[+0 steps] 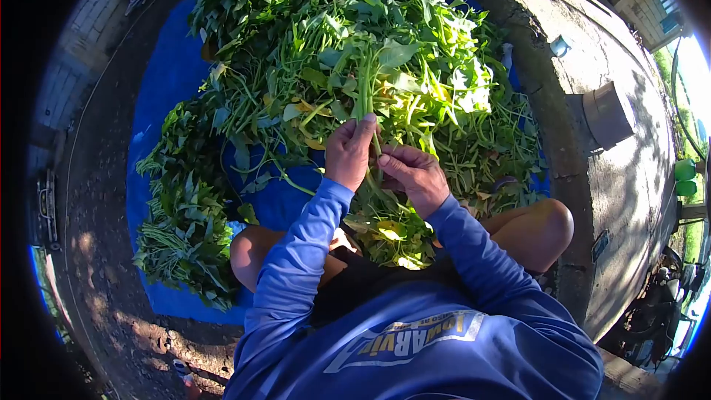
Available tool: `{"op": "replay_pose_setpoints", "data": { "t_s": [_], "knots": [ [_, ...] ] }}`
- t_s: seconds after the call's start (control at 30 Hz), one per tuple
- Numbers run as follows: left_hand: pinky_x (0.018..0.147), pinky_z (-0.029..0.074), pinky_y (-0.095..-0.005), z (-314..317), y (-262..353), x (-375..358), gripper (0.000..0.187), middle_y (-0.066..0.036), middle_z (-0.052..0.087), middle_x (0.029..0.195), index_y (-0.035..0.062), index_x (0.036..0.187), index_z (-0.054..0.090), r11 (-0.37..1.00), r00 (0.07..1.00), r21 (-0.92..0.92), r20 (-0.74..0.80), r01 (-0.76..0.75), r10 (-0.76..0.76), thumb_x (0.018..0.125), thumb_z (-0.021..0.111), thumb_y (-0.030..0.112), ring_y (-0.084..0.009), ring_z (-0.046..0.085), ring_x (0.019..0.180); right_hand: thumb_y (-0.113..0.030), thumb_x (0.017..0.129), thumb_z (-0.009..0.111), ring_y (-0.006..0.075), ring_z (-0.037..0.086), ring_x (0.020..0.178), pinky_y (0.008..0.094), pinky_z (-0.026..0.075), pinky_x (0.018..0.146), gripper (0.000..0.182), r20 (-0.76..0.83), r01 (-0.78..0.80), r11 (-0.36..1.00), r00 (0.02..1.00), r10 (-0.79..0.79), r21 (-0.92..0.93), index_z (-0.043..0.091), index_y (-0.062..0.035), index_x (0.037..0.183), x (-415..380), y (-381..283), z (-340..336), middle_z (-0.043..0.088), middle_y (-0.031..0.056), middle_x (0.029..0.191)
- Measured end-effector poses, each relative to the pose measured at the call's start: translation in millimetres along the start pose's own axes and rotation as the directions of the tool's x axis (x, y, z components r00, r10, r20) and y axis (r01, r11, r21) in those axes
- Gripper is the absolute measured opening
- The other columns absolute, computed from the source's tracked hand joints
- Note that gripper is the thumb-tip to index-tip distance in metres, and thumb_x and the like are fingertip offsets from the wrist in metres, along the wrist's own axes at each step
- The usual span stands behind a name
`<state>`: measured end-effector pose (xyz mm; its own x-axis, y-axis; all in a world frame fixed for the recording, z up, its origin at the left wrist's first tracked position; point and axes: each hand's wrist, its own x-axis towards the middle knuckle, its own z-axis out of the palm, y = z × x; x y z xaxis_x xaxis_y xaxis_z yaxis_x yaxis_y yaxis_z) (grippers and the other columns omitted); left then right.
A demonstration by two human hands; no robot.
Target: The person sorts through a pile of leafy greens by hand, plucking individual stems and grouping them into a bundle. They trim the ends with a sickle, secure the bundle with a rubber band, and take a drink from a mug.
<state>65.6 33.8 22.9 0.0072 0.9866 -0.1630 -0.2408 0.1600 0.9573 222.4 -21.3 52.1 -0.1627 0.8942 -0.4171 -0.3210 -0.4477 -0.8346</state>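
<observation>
My left hand [349, 152] is closed round a small bunch of leafy green stems [365, 92], which stands upright with its leaves pointing away from me. Just below and to the right, my right hand [413, 175] pinches the lower part of the stems between thumb and fingers. Beyond both hands rises a large heap of leafy greens [311, 37], some leaves yellowed. Loose leaves and cut stem pieces [392, 233] lie between my legs under the hands.
A blue tarp [167, 67] lies under the greens. Stacked bundles of greens [185, 207] line its left side. To the right runs a raised concrete ledge [578, 44] with a brown container [609, 115] and a small blue object [560, 46] on it.
</observation>
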Motion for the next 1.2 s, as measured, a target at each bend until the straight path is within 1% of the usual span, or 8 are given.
{"op": "replay_pose_setpoints", "data": {
  "t_s": [0.17, 0.3, 0.4, 0.47, 0.53, 0.67, 1.0, 1.2],
  "knots": [
    [0.048, 0.04, -0.0258, -2.2, 12.8, 3.6, 0.039, -0.001, 0.06, 0.067, 0.0078, 0.092, 0.061, 0.994, 0.988, 0.009, -0.11, -0.108, 0.108, 0.111, 0.06, 0.042, -0.0088, 0.051, 0.051, -0.001, 0.092, 0.076, 0.0218, 0.073, 0.08, 0.0348, 0.057, 0.073, 0.017, 0.22, 0.727, 0.511, 0.65, -0.728, -0.459, 0.076, -0.0017, 0.109, -3.2, 23.4, 1.4, 0.075, 0.0111, 0.089],
    [0.05, 0.042, -0.024, -36.1, 55.0, 18.9, 0.038, 0.001, 0.058, 0.069, 0.0095, 0.091, 0.064, 0.978, 0.965, 0.142, -0.192, -0.154, 0.18, 0.107, 0.066, 0.044, -0.0076, 0.053, 0.054, -0.027, 0.094, 0.076, 0.0328, 0.075, 0.09, 0.0414, 0.058, 0.08, 0.03, 0.475, 0.399, 0.5, 0.88, 0.028, -0.769, 0.077, -0.004, 0.113, -26.6, 5.0, -45.5, 0.078, 0.0158, 0.102],
    [0.05, 0.041, -0.0236, -45.7, 74.2, 11.8, 0.038, 0.001, 0.058, 0.07, 0.0082, 0.094, 0.067, 0.953, 0.981, 0.286, -0.13, -0.103, 0.145, 0.106, 0.069, 0.044, -0.007, 0.052, 0.054, -0.042, 0.09, 0.077, 0.0309, 0.076, 0.089, 0.0414, 0.058, 0.08, 0.042, 0.072, 0.031, 0.108, 0.91, 0.408, -0.994, 0.08, -0.004, 0.107, 13.6, -28.9, -97.6, 0.079, 0.0163, 0.099],
    [0.05, 0.041, -0.0242, -41.5, 75.6, 8.3, 0.038, 0.001, 0.058, 0.068, 0.0058, 0.095, 0.069, 0.951, 0.991, 0.303, -0.091, -0.064, 0.096, 0.104, 0.071, 0.043, -0.0071, 0.051, 0.053, -0.03, 0.094, 0.074, 0.0216, 0.073, 0.074, 0.04, 0.058, 0.072, 0.03, -0.015, 0.12, 0.524, 0.969, -0.246, -0.843, 0.078, -0.0006, 0.1, 45.3, -32.1, -117.9, 0.077, 0.0117, 0.086],
    [0.048, 0.041, -0.0257, -34.5, 75.9, 8.5, 0.04, 0.0, 0.057, 0.065, 0.0045, 0.09, 0.067, 0.94, 0.997, 0.335, -0.031, -0.057, 0.072, 0.105, 0.071, 0.041, -0.0079, 0.051, 0.051, -0.025, 0.095, 0.072, 0.0167, 0.073, 0.076, 0.0359, 0.058, 0.074, 0.026, -0.322, 0.034, 0.845, 0.915, -0.241, -0.533, 0.079, -0.001, 0.102, 113.3, -31.0, -135.2, 0.077, 0.0102, 0.086],
    [0.048, 0.042, -0.0258, -29.0, 68.3, 10.2, 0.041, 0.0, 0.058, 0.064, 0.0045, 0.088, 0.067, 0.941, 0.999, 0.337, -0.023, -0.033, 0.043, 0.105, 0.071, 0.042, -0.0081, 0.053, 0.052, -0.042, 0.098, 0.07, 0.0215, 0.071, 0.077, 0.0384, 0.058, 0.074, 0.036, -0.281, -0.228, 0.211, 0.919, -0.276, -0.951, 0.079, -0.0075, 0.096, 256.1, 4.0, -163.4, 0.076, 0.0089, 0.085],
    [0.05, 0.042, -0.0249, -47.5, 75.8, 4.6, 0.042, 0.0, 0.057, 0.068, 0.0039, 0.096, 0.067, 0.927, 0.989, 0.368, -0.088, -0.076, 0.116, 0.107, 0.067, 0.044, -0.0074, 0.052, 0.054, -0.03, 0.084, 0.076, 0.0378, 0.073, 0.11, 0.044, 0.057, 0.099, 0.049, -0.4, -0.127, 0.459, 0.721, -0.566, -0.879, 0.071, -0.0137, 0.13, 203.8, -23.0, -152.9, 0.077, 0.018, 0.117],
    [0.046, 0.041, -0.0276, -45.5, 73.7, 6.4, 0.042, 0.001, 0.056, 0.062, 0.0037, 0.088, 0.064, 0.909, 0.981, 0.386, -0.048, -0.154, 0.187, 0.107, 0.067, 0.042, -0.0081, 0.05, 0.049, -0.013, 0.095, 0.071, 0.0161, 0.057, 0.077, 0.0354, 0.05, 0.073, 0.045, -0.279, 0.206, 0.593, 0.732, -0.622, -0.779, 0.069, -0.0161, 0.14, 146.3, -64.4, -145.2, 0.062, 0.0038, 0.083]
  ]
}}
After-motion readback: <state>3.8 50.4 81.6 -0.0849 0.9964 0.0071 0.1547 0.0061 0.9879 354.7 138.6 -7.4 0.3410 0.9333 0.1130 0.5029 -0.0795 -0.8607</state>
